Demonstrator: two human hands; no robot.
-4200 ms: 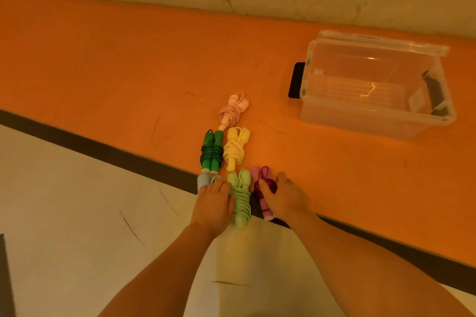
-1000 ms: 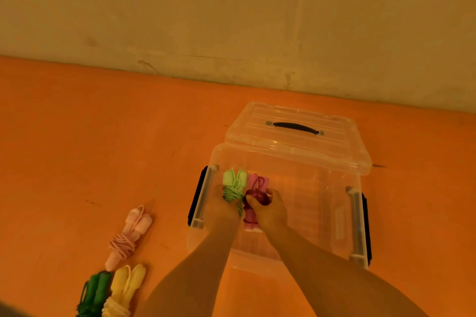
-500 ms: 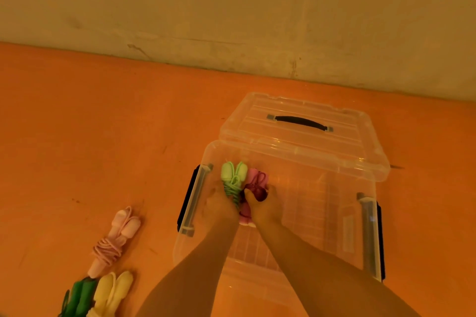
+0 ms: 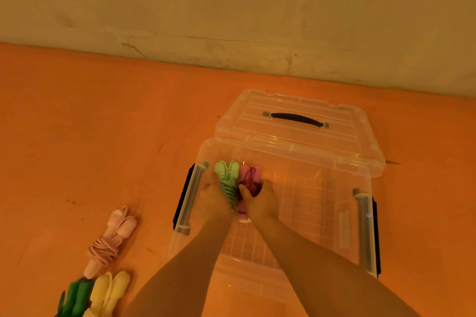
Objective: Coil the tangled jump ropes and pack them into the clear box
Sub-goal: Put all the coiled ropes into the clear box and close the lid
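Observation:
The clear box (image 4: 319,216) stands open on the orange mat, and both my hands reach down into its far left corner. My left hand (image 4: 212,194) grips a coiled light green jump rope (image 4: 226,177). Beside it, my right hand (image 4: 258,199) holds a coiled pink-handled rope with a dark red cord (image 4: 249,180). The two bundles lie side by side near the box floor. Whether my left hand holds anything more under the green rope is hidden.
The box's lid (image 4: 296,131) with a black handle lies tilted back against the far rim. Three coiled ropes rest on the mat at lower left: pale pink (image 4: 110,239), dark green (image 4: 74,298) and yellow (image 4: 108,293). A wall runs along the back.
My hands carried the green and pink ropes from the mat's edge over to the box. In the last second they sank deeper into its far left corner.

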